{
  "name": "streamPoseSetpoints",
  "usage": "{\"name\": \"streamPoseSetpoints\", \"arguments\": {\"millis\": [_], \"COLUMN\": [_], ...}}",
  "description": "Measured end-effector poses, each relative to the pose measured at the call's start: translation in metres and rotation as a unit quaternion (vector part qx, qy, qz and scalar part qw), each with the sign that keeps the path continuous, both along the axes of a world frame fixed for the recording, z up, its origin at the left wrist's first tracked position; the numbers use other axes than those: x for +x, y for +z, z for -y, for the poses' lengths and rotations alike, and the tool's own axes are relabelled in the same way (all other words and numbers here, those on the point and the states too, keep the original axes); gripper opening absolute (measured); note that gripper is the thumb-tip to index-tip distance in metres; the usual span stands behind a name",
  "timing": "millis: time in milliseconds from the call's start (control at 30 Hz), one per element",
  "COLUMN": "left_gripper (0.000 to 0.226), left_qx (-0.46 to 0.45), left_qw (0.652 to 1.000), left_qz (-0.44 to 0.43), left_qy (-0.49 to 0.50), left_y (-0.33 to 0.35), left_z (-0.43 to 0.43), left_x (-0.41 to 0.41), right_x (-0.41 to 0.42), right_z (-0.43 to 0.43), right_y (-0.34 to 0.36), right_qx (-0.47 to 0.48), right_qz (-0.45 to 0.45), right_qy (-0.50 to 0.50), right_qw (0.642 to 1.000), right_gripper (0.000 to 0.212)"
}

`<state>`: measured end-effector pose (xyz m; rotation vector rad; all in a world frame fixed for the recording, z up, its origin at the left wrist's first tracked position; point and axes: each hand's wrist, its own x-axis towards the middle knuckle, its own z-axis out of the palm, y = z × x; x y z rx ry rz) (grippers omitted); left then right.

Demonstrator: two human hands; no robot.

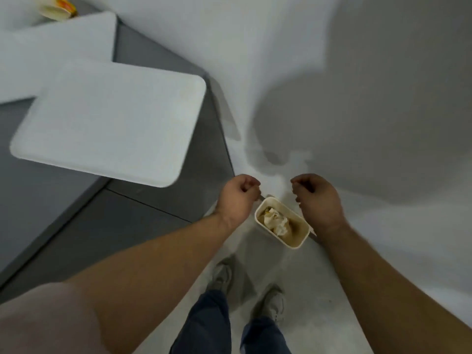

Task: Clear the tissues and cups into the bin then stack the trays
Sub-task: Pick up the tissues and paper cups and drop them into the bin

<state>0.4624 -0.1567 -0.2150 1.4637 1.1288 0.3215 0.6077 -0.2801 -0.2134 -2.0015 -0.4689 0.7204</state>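
Note:
A small cream bin (301, 241) stands on the floor between my hands, with crumpled white tissues (275, 221) inside it. My left hand (238, 198) hovers at the bin's left edge with its fingers curled shut and nothing seen in it. My right hand (318, 198) hangs above the bin's right side, fingers curled loosely, holding nothing. On the grey table, a white tray (107, 126) lies near the corner and a second white tray (63, 39) lies behind it. A paper cup (57, 10) lies on its side at the top left.
The grey table (158, 62) fills the left side, its corner close to my left hand. White walls rise behind the bin. My feet (245, 290) stand on the pale floor just in front of the bin.

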Motion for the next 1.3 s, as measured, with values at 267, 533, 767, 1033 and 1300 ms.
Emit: {"name": "streamPoseSetpoints", "arguments": {"millis": [267, 533, 767, 1033, 1300], "left_gripper": [0.009, 0.012, 0.011, 0.033, 0.053], "left_qx": [0.078, 0.127, 0.130, 0.188, 0.273], "left_qw": [0.991, 0.958, 0.950, 0.960, 0.944], "left_qz": [0.086, 0.138, 0.118, -0.042, -0.141], "left_qy": [0.064, 0.216, 0.257, 0.203, 0.118], "left_y": [0.188, 0.279, 0.269, 0.232, 0.214], "left_z": [-0.034, -0.141, -0.270, -0.455, -0.594], "left_x": [-0.063, -0.169, -0.234, -0.242, -0.192], "right_x": [-0.043, -0.087, -0.123, -0.142, -0.142], "right_z": [-0.060, -0.157, -0.275, -0.397, -0.467], "right_y": [0.192, 0.286, 0.296, 0.247, 0.209], "right_qx": [0.106, 0.158, 0.129, 0.076, 0.027], "right_qz": [0.020, 0.085, 0.131, 0.131, 0.152], "right_qy": [0.072, 0.179, 0.201, 0.173, 0.185], "right_qw": [0.992, 0.967, 0.962, 0.973, 0.971], "right_gripper": [0.009, 0.009, 0.009, 0.009, 0.011]}}
